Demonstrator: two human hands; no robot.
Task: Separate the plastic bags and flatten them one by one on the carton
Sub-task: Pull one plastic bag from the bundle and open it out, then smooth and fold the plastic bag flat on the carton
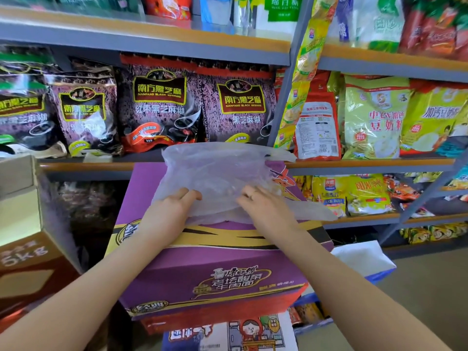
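Note:
A translucent plastic bag (217,171) lies spread on top of a purple carton (210,274) in front of the shelves. Its far edge stands up a little and its handles trail off to the right. My left hand (169,211) lies on the bag's near left part with fingers stretched forward. My right hand (263,206) lies on the near right part, fingers flat and pointing left, a ring on one finger. Both palms press the plastic down onto the carton lid. Whether more bags lie under this one cannot be told.
Shelves (152,163) packed with dark sesame-powder packs and yellow soy-milk packs rise right behind the carton. Brown cardboard boxes (27,264) stand at the left. A white and blue box (362,259) sits low at the right, with more printed cartons stacked below.

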